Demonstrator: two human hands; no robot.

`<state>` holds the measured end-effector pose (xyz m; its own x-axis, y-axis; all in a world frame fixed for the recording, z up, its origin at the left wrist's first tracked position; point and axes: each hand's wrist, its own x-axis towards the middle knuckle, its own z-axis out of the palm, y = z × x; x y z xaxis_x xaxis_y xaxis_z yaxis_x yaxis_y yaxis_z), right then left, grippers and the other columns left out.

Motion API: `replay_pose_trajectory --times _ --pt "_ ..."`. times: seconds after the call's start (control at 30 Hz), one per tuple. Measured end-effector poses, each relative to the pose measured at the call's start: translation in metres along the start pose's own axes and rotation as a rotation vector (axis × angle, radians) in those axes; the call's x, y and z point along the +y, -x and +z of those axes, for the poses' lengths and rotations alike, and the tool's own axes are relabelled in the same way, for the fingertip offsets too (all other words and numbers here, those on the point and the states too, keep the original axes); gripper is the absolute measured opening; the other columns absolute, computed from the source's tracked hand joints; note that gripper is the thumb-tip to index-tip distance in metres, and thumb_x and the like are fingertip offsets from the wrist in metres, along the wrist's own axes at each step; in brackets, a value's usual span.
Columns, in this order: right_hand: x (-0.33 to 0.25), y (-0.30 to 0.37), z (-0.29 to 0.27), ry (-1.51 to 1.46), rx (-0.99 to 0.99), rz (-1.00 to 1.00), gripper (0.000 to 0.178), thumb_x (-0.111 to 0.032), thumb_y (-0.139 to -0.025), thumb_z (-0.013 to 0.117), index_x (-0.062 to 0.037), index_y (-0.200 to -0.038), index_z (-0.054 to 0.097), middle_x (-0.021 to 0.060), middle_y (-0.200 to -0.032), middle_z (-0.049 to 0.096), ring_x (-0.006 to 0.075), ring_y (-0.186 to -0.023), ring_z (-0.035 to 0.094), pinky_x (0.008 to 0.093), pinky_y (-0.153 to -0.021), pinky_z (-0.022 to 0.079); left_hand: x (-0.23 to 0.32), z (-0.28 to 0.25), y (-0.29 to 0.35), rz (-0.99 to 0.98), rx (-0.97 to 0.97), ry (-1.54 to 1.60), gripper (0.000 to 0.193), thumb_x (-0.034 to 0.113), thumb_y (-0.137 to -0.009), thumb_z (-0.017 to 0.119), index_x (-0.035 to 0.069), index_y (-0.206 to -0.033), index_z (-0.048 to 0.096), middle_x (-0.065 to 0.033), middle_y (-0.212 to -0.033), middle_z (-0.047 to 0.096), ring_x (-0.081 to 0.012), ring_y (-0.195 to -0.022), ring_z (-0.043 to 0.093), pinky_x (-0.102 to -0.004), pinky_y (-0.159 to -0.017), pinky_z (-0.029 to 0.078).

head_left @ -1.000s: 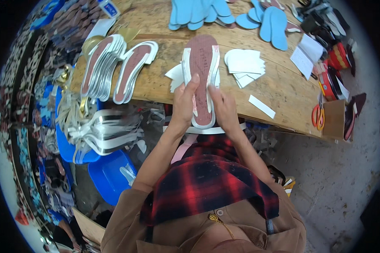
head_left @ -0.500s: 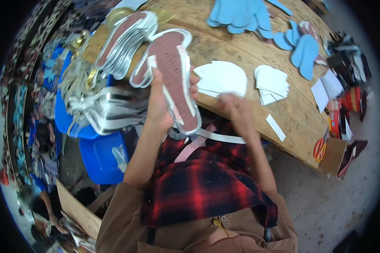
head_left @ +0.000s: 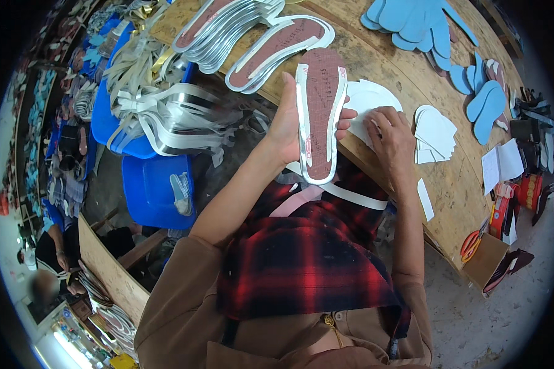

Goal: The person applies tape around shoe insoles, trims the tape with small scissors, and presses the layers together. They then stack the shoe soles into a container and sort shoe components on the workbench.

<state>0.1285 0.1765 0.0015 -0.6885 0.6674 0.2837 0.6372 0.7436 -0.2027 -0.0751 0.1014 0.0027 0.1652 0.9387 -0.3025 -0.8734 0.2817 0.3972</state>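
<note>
My left hand (head_left: 283,126) grips a shoe insole (head_left: 321,111) upright, its reddish-brown underside toward me and a silver-and-white rim folded round its edge. The thumb lies along the left side, and the fingertips come round the right. My right hand (head_left: 393,144) rests on a pile of white rounded sheets (head_left: 366,92) at the table's edge. Its fingers are bent and pinched at the top sheet; the fingertips are partly hidden. Past the held insole lie similar silver-rimmed insoles (head_left: 283,46), with a taller stack (head_left: 224,40) to their left.
The wooden table (head_left: 345,46) carries blue insole shapes (head_left: 489,101), a smaller white pile (head_left: 434,132), an open notebook (head_left: 501,163) and orange-handled scissors (head_left: 471,246). On the left, silver straps (head_left: 172,117) hang over a blue bin (head_left: 114,132), above a blue tub (head_left: 148,212). A co-worker (head_left: 55,246) sits at lower left.
The view has shifted, so the table's things sit differently in it. My left hand keeps the insole, now more upright. My right hand, blurred before, has come onto the white sheets.
</note>
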Motion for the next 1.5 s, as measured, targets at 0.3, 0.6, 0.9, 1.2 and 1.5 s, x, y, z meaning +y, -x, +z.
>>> replay_pose_trajectory --times 0.3,0.6,0.9,1.2,1.5 --pt "-0.085 0.035 0.016 -1.551 0.009 0.808 0.031 -0.029 -0.096 0.052 -0.0009 -0.088 0.06 -0.0045 -0.077 0.053 0.0025 -0.068 0.043 0.02 -0.06 0.036 -0.033 0.028 0.001 0.314 0.048 -0.351 0.08 0.064 -0.094 0.023 -0.004 -0.131 0.043 -0.0192 -0.112 0.061 -0.0239 -0.097 0.062 -0.0375 -0.087 0.05" --pt "-0.076 0.047 0.009 -1.628 0.246 0.777 0.03 -0.027 -0.097 0.05 -0.0033 -0.081 0.058 -0.0067 -0.073 0.048 0.0033 -0.065 0.039 0.0194 -0.058 0.031 -0.082 0.013 0.041 0.209 -0.079 -0.561 0.05 0.031 -0.098 0.047 -0.002 -0.134 0.04 -0.0086 -0.124 0.051 -0.015 -0.112 0.049 -0.0306 -0.099 0.038" --pt "-0.024 0.019 -0.011 -0.481 0.331 0.263 0.021 -0.018 -0.083 0.067 -0.005 -0.099 0.064 0.0116 -0.092 0.064 0.0271 -0.074 0.06 0.0358 -0.068 0.049 -0.004 -0.005 0.034 0.134 -0.064 -0.066 0.06 0.048 -0.096 0.042 -0.001 -0.13 0.043 -0.0209 -0.115 0.059 -0.0242 -0.092 0.063 -0.0384 -0.082 0.054" --pt "0.011 0.008 0.001 -0.071 0.028 -0.05 0.024 -0.014 -0.075 0.07 -0.0124 -0.097 0.061 0.0008 -0.1 0.058 0.0214 -0.087 0.056 0.0333 -0.063 0.051 -0.033 -0.025 0.04 -0.034 0.031 -0.082 0.063 0.051 -0.093 0.046 0.0 -0.13 0.043 -0.0216 -0.115 0.059 -0.0256 -0.093 0.064 -0.0375 -0.081 0.054" --pt "0.012 0.008 -0.002 -0.309 0.158 0.138 0.018 -0.006 -0.081 0.063 -0.0106 -0.098 0.06 0.0047 -0.095 0.061 0.0209 -0.084 0.06 0.0309 -0.066 0.052 -0.037 -0.007 0.037 -0.094 -0.167 -0.158 0.062 0.033 -0.086 0.065 -0.003 -0.13 0.043 -0.0218 -0.12 0.058 -0.0269 -0.1 0.063 -0.0401 -0.084 0.055"
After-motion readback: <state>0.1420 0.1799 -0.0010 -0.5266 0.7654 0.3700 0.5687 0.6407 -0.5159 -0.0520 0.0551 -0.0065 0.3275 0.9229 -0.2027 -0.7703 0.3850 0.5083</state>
